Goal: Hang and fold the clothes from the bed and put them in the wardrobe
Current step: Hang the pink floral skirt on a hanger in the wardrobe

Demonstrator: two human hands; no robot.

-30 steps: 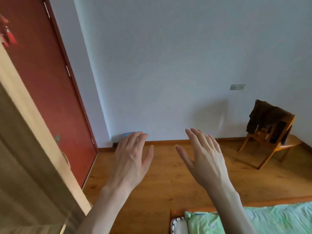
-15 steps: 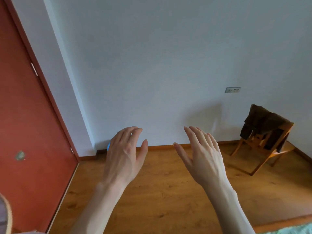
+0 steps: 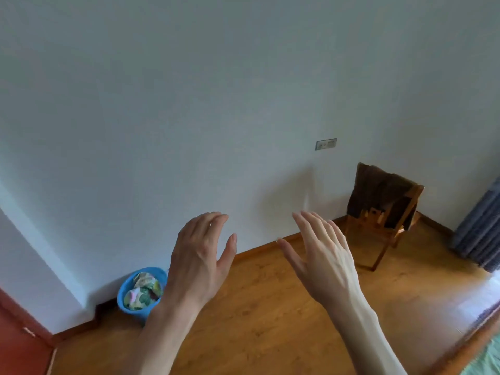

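Soft daylight is admitted from the right — glare is seen on the floor (image 3: 484, 288) there. Edges are bowed and slightly blurred.

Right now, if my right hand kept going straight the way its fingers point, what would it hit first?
Probably nothing but the bare wall. The right hand is open, fingers aimed up and slightly left, toward plain wall left of the chair. Depth is unclear, but nothing shows in between.

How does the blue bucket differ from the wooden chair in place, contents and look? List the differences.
The blue bucket stands left by the wall corner; the wooden chair stands far right. The bucket holds crumpled floral cloth inside; the chair has a dark garment draped over its back. Both rest on the wooden floor.
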